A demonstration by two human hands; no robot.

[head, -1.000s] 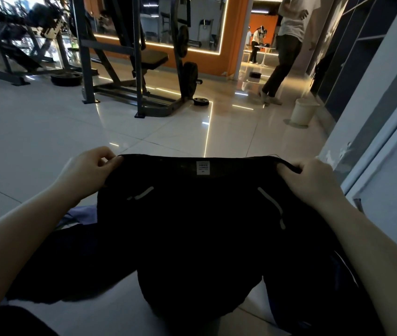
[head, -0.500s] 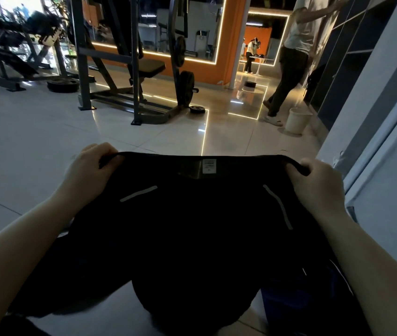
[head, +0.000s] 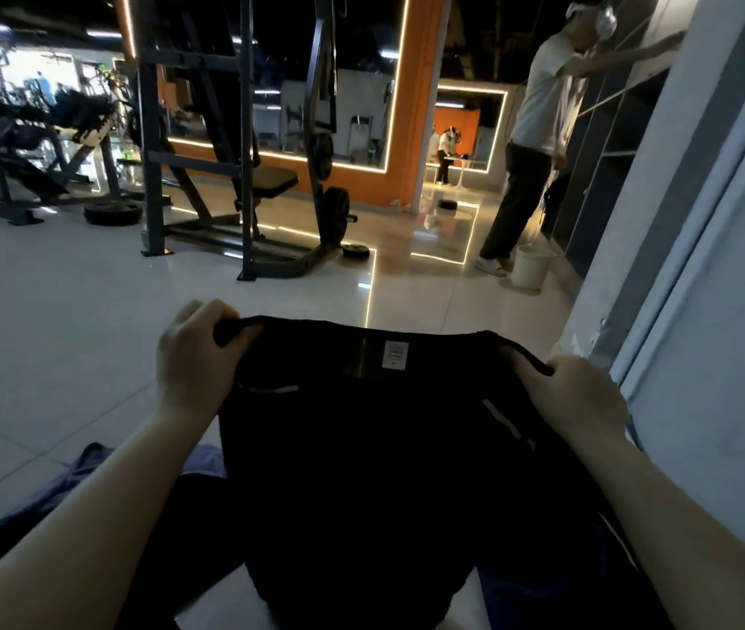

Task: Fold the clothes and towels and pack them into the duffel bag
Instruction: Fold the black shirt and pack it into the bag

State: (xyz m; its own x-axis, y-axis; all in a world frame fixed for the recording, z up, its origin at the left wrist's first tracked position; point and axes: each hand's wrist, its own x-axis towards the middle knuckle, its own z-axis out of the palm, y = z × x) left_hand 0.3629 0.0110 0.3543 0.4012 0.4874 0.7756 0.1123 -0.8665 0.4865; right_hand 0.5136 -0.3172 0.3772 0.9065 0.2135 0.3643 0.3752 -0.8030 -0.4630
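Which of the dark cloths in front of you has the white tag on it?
The black garment held up between the left hand and right hand. Its white tag sits at the top edge; the bluish cloth on the floor shows none.

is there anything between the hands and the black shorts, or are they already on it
Nothing visible stands between them: the left hand and the right hand each grip a top corner of the black garment. The duffel bag cannot be made out.

A gym: weight rack point(head: 234, 143), weight plates point(head: 112, 213), mirrors.
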